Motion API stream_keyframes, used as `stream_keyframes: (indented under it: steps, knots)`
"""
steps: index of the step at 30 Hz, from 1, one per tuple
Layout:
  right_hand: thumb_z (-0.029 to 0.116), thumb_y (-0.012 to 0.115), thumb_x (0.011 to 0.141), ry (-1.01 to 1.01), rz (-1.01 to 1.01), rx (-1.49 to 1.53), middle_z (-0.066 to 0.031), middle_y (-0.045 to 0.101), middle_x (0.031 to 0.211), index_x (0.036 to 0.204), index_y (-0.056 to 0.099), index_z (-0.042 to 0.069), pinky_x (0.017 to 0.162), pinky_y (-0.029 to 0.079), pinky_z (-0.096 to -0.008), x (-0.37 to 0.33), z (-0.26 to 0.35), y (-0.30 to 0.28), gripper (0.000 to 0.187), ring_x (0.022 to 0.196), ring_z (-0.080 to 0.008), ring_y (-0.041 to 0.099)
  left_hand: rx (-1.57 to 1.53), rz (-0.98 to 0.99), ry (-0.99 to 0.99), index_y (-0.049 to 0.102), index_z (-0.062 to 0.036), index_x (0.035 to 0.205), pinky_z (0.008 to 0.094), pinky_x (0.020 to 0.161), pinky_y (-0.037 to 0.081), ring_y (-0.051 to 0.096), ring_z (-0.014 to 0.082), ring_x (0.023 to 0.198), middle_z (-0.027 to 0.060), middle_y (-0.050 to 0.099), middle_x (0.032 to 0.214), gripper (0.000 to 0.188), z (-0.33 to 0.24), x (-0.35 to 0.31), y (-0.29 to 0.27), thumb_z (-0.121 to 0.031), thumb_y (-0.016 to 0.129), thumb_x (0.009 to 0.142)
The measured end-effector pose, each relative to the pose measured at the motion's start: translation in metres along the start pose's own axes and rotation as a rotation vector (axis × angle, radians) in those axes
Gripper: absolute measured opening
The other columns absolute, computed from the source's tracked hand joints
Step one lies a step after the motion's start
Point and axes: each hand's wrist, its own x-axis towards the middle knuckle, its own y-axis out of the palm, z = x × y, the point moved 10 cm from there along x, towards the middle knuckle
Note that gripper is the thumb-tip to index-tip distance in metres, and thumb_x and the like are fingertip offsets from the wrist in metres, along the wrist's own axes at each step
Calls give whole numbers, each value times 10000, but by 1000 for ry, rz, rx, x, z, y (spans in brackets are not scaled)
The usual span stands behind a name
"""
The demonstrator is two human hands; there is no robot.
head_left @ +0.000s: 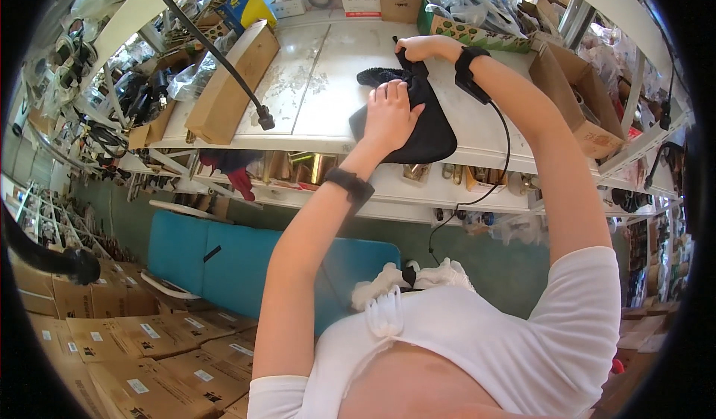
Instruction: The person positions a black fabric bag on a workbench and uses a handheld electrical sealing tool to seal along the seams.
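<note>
A black cloth pouch [432, 132] with rounded lower corners lies across the front edge of the white shelf. My left hand [391, 114] is closed over its left side, thumb out to the right, and the fingertips curl on the cloth. A fuzzy black piece [377, 77] bunches up just beyond those fingers; whether it belongs to the pouch I cannot tell. Farther back, my right hand [416, 47] grips the narrow upper end of the black cloth, fingers wrapped round it. Each wrist wears a black band, and a cable hangs from the right one.
A long cardboard box [235, 83] stands on the white shelf [313, 83] to the left, an open carton [578, 98] to the right. A dark cable end [265, 117] dangles ahead. Below are a blue padded bench [224, 255] and stacked cartons [160, 344].
</note>
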Motion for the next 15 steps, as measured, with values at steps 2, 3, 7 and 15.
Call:
stream_keyframes:
  steps: [2,3,7,15]
  knots:
    - [29,418,635,-99,106,54,-153,578,938,1147,460,60,654,416,-338,3,-8,11,515,808,-257,529,-77,-11,-1,425,32,1062,400,802,380,466,331,942,170,487,1003,434,-3,1,-3,-266,561,778]
    - [29,418,635,-104,106,53,-153,578,938,1147,460,60,654,416,-338,1,-9,11,515,808,-257,529,-73,-12,-3,425,32,1062,400,802,380,466,331,942,170,487,1003,434,-2,0,-8,-266,561,778]
    - [-51,429,657,-174,206,121,-72,490,965,1159,420,85,673,375,-255,-49,8,33,520,827,-172,457,-198,133,-38,455,-16,1046,380,774,393,489,303,904,123,503,980,416,-7,-14,-20,-271,593,748]
    - [-82,439,654,-438,199,295,-109,439,1139,1151,411,96,917,297,-367,-124,30,46,529,1079,-236,395,-336,180,86,479,-49,1014,367,734,395,490,279,876,84,495,951,394,-22,-26,-29,-277,620,726]
